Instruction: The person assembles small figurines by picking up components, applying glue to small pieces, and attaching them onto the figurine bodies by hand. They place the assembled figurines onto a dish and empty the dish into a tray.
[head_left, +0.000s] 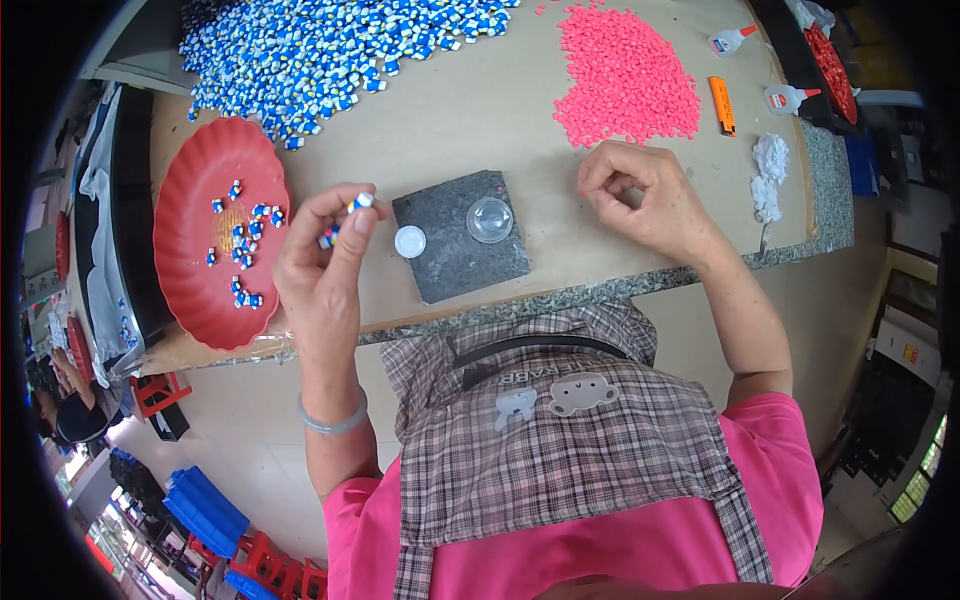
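My left hand point(325, 250) is closed, pinching a small blue-and-white figure point(360, 203) between thumb and forefinger. At least one more such piece shows among its curled fingers. My right hand point(640, 195) is held in a pinch above the table, just below the heap of small pink pieces point(628, 80); whatever its fingertips hold is too small to make out. Between the hands lies a dark stone slab point(455, 262). On it stand a small round white dish point(410, 241) at the left and a clear shallow cup point(490, 220) at the right.
A red scalloped tray point(185, 290) with several blue-and-white figures lies at the left. More figures form a large heap point(330, 45) at the back. An orange box-cutter-like tool point(722, 106), two glue bottles point(785, 99) and crumpled white tissue point(768, 175) lie at the right.
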